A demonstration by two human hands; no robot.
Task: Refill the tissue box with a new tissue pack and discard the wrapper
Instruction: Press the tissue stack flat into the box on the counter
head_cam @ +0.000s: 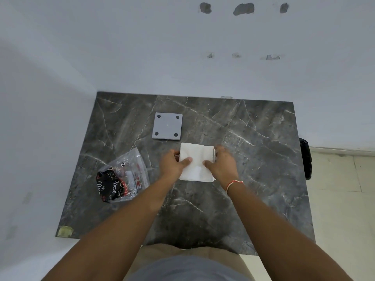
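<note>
A white stack of tissues (196, 157) sits in the middle of the dark marble table (253, 159). My left hand (175, 163) grips its left side and my right hand (221, 163) grips its right side, both thumbs pressed on top. A thin grey edge shows along the stack's right side under my right fingers; whether it is the tissue box I cannot tell. The grey square base plate (167, 126) with dark round feet in its corners lies just beyond the stack, feet up. The crumpled clear wrapper (123, 178) with black and red print lies at the left.
The table stands in a corner between white walls. A black object (306, 158) hangs off the table's right edge, over a pale tiled floor. A yellowish patch (65, 231) marks the near left corner.
</note>
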